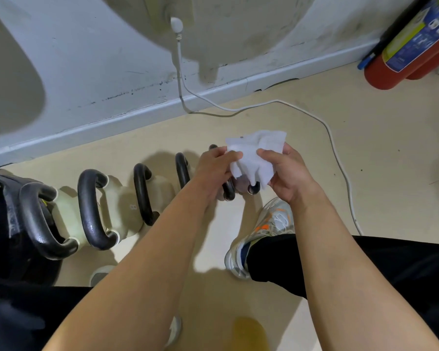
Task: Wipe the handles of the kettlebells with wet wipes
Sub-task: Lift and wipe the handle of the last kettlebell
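Kettlebells [127, 206] sit in a row on the floor [380, 158]. Wet wipe [254, 155] hangs just above the rightmost one's handle [228, 193], with left hand [213, 171] and right hand [290, 173] each pinching a side.

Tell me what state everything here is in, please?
wipe: crumpled, held between both hands.
left hand: pinching the wipe.
right hand: gripping the wipe.
kettlebells: upright in a row on the floor.
plug: in the wall socket.
cable: loose across the floor.
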### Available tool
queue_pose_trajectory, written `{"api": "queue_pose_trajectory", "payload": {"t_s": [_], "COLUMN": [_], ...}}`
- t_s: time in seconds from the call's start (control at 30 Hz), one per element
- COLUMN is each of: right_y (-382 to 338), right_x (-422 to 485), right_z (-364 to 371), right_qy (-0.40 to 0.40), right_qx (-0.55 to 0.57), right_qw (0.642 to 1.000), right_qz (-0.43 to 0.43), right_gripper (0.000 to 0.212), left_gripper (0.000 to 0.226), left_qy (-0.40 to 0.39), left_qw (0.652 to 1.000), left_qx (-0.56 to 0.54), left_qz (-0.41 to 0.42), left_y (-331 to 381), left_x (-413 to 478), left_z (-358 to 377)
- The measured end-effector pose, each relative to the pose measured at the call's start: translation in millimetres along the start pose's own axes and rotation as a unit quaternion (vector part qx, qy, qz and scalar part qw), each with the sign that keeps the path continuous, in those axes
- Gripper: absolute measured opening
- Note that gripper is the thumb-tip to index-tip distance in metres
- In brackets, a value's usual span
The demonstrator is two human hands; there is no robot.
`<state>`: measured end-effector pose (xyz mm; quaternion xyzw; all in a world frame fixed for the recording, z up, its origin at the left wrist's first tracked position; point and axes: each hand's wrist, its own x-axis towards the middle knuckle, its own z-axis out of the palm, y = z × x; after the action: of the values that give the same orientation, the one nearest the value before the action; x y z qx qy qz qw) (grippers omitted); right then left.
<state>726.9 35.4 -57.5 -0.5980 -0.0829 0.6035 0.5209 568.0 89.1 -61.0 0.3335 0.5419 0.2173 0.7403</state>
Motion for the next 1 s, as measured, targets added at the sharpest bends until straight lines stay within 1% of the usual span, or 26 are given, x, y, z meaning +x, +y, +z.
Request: {"api": "queue_pose_trajectory", "payload": {"t_s": [0.07, 0.1, 0.13, 0.17, 0.27, 0.33, 0.4, 0.43, 0.47, 0.5, 0.53, 0.57, 0.6, 0.63, 0.67, 0.73, 0.77, 0.8, 0.87, 0.9, 1.0], "right_y": [2, 3, 4, 6, 8, 6, 3, 1, 0, 0, 2, 5, 10, 16, 23, 36, 42, 47, 47, 45, 30], "right_x": [3, 5, 8, 11, 26, 38, 51, 56, 61, 63, 64, 62, 60, 57, 57, 57, 57, 60, 67, 72, 89], "right_z": [0, 1, 0, 0, -4, -8, -10, -11, -11, -11, -9, -6, -1, 5, 10, 20, 24, 27, 29, 29, 29], "right_qy": [-0.012, -0.012, -0.004, 0.009, 0.069, 0.107, 0.132, 0.135, 0.138, 0.146, 0.165, 0.188, 0.204, 0.204, 0.187, 0.118, 0.086, 0.07, 0.074, 0.071, 0.038], "right_qx": [0.008, 0.006, 0.003, -0.009, -0.101, -0.172, -0.241, -0.285, -0.344, -0.408, -0.462, -0.497, -0.508, -0.502, -0.488, -0.468, -0.467, -0.47, -0.476, -0.463, -0.364], "right_qw": [1.0, 1.0, 1.0, 1.0, 0.991, 0.977, 0.959, 0.947, 0.927, 0.9, 0.87, 0.844, 0.831, 0.831, 0.843, 0.871, 0.878, 0.878, 0.875, 0.883, 0.929], "right_qz": [0.0, -0.003, -0.009, -0.017, -0.052, -0.073, -0.073, -0.066, -0.057, -0.049, -0.051, -0.07, -0.099, -0.123, -0.127, -0.09, -0.068, -0.053, -0.044, -0.031, 0.049], "right_gripper": [0.04, 0.041, 0.04, 0.038, 0.031, 0.031, 0.04, 0.048, 0.058, 0.067, 0.069, 0.066, 0.059, 0.054, 0.052, 0.051, 0.048, 0.042, 0.035, 0.036, 0.05], "left_gripper": [0.031, 0.037, 0.043, 0.047, 0.04, 0.039, 0.044, 0.048, 0.051, 0.053, 0.055, 0.055, 0.054, 0.053, 0.052, 0.051, 0.05, 0.048, 0.042, 0.04, 0.038], "left_qy": [0.0, 0.015, 0.043, 0.073, 0.126, 0.158, 0.173, 0.178, 0.181, 0.182, 0.176, 0.168, 0.161, 0.164, 0.176, 0.198, 0.202, 0.207, 0.217, 0.219, 0.207], "left_qw": [0.996, 0.995, 0.995, 0.995, 0.983, 0.96, 0.932, 0.917, 0.903, 0.893, 0.885, 0.878, 0.874, 0.876, 0.886, 0.907, 0.913, 0.919, 0.923, 0.924, 0.934], "left_qx": [-0.081, -0.095, -0.082, -0.048, 0.096, 0.198, 0.289, 0.332, 0.366, 0.389, 0.408, 0.42, 0.421, 0.406, 0.369, 0.292, 0.263, 0.238, 0.232, 0.242, 0.239], "left_qz": [0.021, 0.028, 0.04, 0.051, 0.095, 0.121, 0.133, 0.134, 0.134, 0.136, 0.141, 0.156, 0.179, 0.204, 0.22, 0.232, 0.237, 0.237, 0.216, 0.2, 0.169], "left_y": [0, 1, 2, 2, -2, -5, -8, -9, -10, -11, -14, -18, -24, -30, -38, -51, -57, -63, -72, -75, -77], "left_x": [5, 9, 11, 14, 23, 29, 32, 33, 33, 30, 27, 22, 17, 11, 6, -5, -9, -12, -14, -14, -9], "left_z": [1, 2, 4, 5, 11, 15, 17, 17, 18, 18, 19, 21, 25, 28, 33, 43, 46, 48, 48, 47, 47]}}
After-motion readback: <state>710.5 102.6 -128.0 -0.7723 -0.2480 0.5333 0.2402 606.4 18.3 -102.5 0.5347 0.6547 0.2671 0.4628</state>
